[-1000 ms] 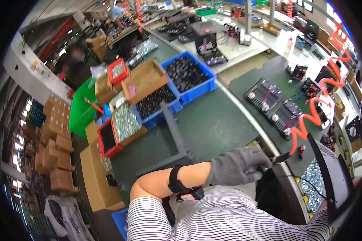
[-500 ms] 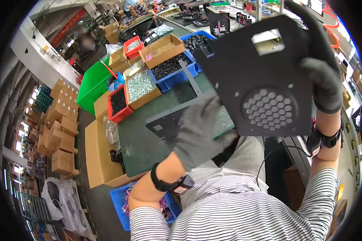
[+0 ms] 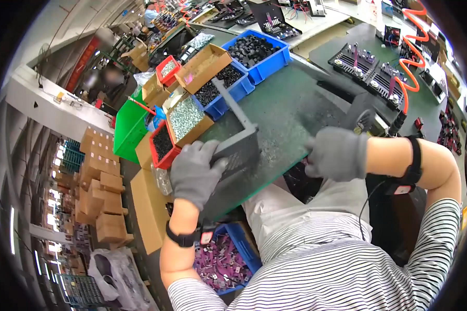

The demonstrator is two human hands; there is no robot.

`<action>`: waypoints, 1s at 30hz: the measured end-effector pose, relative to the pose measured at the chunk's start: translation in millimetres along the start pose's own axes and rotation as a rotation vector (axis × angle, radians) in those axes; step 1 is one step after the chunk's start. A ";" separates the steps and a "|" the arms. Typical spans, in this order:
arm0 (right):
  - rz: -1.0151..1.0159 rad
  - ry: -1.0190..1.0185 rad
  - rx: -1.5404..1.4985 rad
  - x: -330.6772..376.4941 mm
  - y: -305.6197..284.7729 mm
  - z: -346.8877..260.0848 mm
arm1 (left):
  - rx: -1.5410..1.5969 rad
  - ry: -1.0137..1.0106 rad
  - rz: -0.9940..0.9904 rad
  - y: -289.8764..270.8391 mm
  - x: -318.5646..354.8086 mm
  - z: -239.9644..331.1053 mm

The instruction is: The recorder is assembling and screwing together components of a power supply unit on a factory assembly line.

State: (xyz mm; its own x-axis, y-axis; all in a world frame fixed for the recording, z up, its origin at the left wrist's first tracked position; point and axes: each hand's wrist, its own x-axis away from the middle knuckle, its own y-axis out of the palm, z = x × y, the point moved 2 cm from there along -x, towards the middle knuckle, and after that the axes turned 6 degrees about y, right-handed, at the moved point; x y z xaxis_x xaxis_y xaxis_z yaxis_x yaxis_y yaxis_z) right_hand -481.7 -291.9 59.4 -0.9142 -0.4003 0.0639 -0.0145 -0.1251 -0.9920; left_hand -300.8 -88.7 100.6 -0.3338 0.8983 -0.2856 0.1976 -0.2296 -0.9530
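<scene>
My left hand, in a grey glove, grips the left end of a bent black metal panel. That panel stands tilted on the dark green tabletop, and a long narrow arm runs from it toward the parts bins. My right hand, also gloved, is over the table's near edge with its fingers curled in. Whatever those fingers hold, if anything, is hidden. Just beyond the right hand is a black panel with a honeycomb vent, blurred and partly covered.
Blue bins of black parts, a carton of silvery screws and a red bin line the table's far left. A blue crate of purple parts sits below. An orange coiled hose hangs at right.
The vented panel has come down from in front of me to the table's right side. My right hand has lowered to the near edge, and my left has moved left onto the bent panel.
</scene>
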 end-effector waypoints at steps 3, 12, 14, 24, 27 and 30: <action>-0.139 0.243 -0.310 -26.3 59.9 -1.6 | -0.083 0.000 -0.066 -28.9 9.1 0.9; 0.275 -0.374 0.068 -64.6 116.8 3.0 | -0.460 0.322 -0.578 -13.3 -13.2 21.6; 0.178 -0.293 -0.007 -61.1 117.4 8.8 | -0.429 0.538 -0.399 9.0 -18.5 33.6; 0.821 1.160 -0.261 41.0 119.1 79.6 | 0.128 0.564 -0.126 101.7 6.9 77.9; 0.635 1.260 -0.339 35.5 124.4 95.6 | 0.389 0.364 -0.104 130.7 -3.2 94.0; 0.497 1.235 -0.427 6.4 115.4 95.1 | 0.503 0.257 -0.085 151.6 -20.7 99.1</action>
State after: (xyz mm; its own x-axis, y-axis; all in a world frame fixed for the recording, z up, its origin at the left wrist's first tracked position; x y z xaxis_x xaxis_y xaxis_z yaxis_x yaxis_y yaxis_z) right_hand -450.8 -395.2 -44.3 -0.6188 0.7557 -0.2145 0.4959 0.1641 -0.8527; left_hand -355.2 -179.2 -47.9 -0.0819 0.9692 -0.2322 -0.3043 -0.2462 -0.9202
